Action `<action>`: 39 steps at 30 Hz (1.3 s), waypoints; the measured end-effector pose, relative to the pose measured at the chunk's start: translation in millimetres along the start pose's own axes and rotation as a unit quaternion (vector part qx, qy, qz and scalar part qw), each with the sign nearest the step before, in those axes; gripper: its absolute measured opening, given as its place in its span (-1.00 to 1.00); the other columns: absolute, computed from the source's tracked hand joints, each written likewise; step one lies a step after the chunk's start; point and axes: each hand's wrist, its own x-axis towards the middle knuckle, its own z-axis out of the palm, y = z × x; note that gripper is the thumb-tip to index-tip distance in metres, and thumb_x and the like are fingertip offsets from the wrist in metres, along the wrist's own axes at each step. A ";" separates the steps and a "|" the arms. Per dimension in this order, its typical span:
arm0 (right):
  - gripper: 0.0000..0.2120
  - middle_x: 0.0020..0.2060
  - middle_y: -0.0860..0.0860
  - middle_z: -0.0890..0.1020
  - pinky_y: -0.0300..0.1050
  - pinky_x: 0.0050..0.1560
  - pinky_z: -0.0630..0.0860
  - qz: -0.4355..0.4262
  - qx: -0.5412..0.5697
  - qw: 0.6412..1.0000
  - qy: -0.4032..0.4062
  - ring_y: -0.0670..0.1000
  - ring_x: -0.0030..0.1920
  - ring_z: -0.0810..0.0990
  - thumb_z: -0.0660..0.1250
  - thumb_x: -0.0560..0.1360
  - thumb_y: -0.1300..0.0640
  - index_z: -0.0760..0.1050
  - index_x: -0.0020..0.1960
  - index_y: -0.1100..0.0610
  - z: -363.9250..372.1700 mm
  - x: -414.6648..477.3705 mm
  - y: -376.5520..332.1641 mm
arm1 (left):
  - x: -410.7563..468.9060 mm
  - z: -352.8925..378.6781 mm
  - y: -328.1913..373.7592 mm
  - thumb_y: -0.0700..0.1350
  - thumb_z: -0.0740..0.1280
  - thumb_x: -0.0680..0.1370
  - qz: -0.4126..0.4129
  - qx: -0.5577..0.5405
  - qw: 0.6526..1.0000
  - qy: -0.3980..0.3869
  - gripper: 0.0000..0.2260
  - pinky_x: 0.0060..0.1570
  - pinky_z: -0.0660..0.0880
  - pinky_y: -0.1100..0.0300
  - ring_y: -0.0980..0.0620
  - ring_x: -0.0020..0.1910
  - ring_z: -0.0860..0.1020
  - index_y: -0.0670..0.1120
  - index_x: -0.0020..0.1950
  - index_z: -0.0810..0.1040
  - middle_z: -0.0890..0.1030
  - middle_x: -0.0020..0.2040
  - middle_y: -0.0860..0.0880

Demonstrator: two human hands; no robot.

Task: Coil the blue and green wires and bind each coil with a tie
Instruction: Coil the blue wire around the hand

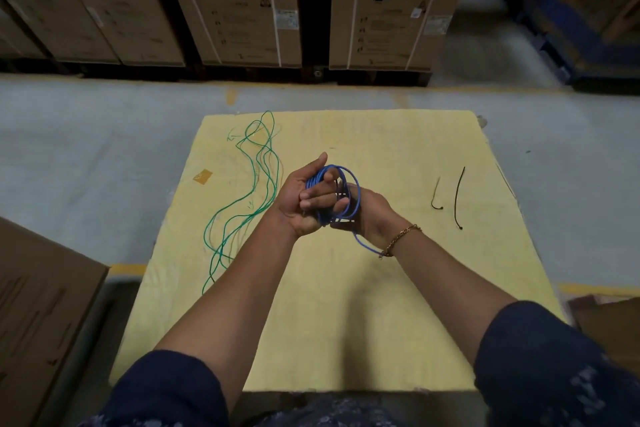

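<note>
She has the blue wire [358, 192] up off the table [346, 322], wound into a small hoop between both hands, with a short tail hanging under the right wrist. The left hand [304, 199] has its fingers curled round the bunched turns, thumb sticking up. The right hand [369, 215] sits behind the hoop; its fingers are mostly hidden, but they look closed on the lower turns.

That wire looks light and springy to me, thin plastic coating, the sort that wants to spring open the moment you ease off. I'd keep one hand clamped where the turns bunch together and put the tie just beside that grip.

The green wire [255, 170] lies loose in long tangled loops on the left side of the table, not yet wound; it should be just as floppy, best picked up by one end. The curled tie [434, 199] and the straighter tie [457, 196] lie to the right, well apart from the hands, nothing in between. Big cartons [235, 10] stand beyond the table, and a brown box [34, 305] sits at her left, neither in the way
</note>
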 end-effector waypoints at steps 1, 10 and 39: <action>-0.71 0.00 0.13 0.70 0.09 0.03 0.67 0.012 0.039 0.999 0.001 0.13 0.01 0.70 0.28 0.58 0.04 0.63 0.20 0.15 1.3 -1.2 3.2 | 0.6 -0.7 -0.7 0.12 0.17 0.68 0.014 -0.010 1.000 0.010 -0.58 -0.09 0.63 0.09 0.14 -0.71 0.26 -0.13 -0.25 0.47 0.29 -0.66 0.03; -0.61 -0.31 0.12 0.66 -0.22 -0.47 0.26 0.061 -0.119 0.991 0.005 0.04 -0.52 0.35 0.21 0.62 -0.13 0.61 0.01 0.18 -2.6 -4.6 11.4 | 12.8 -0.4 -3.1 0.07 0.17 0.70 0.148 0.002 0.973 0.175 -0.60 -0.07 0.64 0.07 0.11 -0.66 0.24 -0.19 -0.14 0.56 0.25 -0.61 0.03; -0.74 0.07 0.01 0.68 0.10 0.27 0.49 -0.018 -0.099 0.989 -0.110 0.06 0.12 0.64 0.19 0.63 0.02 0.63 0.12 0.05 -19.2 0.9 -20.8 | -5.9 -9.4 3.4 0.18 0.29 0.59 -0.101 0.119 0.988 0.001 -0.55 -0.31 0.49 0.23 0.15 -0.75 0.23 -0.14 -0.31 0.44 0.28 -0.68 0.04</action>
